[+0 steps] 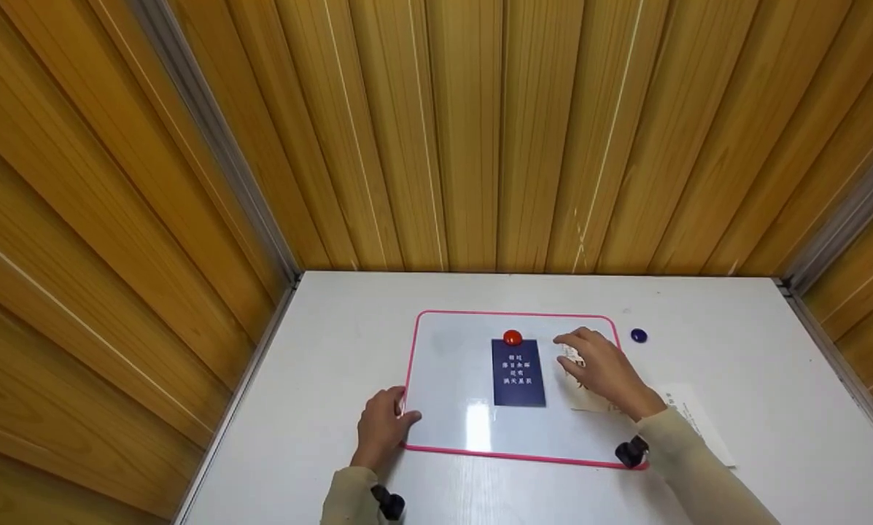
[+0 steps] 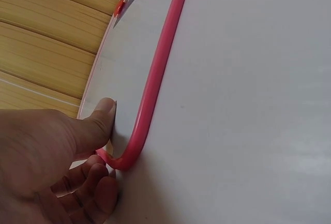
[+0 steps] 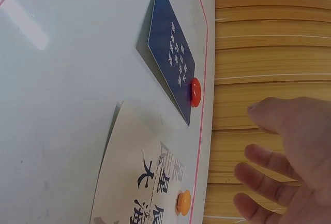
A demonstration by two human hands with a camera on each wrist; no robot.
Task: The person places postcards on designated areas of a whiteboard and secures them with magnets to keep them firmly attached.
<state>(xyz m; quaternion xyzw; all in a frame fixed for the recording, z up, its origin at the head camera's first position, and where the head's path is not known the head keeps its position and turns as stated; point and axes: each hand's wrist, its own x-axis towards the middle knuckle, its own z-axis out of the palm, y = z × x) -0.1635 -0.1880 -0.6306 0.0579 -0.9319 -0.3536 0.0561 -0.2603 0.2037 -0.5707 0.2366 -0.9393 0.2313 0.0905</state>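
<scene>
your left hand (image 1: 381,426) pinches the left edge of the whiteboard (image 1: 451,379) on the counter (image 1: 319,343), thumb on top; your right hand (image 1: 600,368), fingers loosely bent and holding nothing, hovers above the beige card (image 3: 121,162) on the whiteboard's right side.

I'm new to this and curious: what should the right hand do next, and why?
Probably reach for the white card on the table: the right hand looks empty, the blue card has a red magnet, the cream card an orange magnet, and a dark blue magnet lies off the whiteboard.
</scene>
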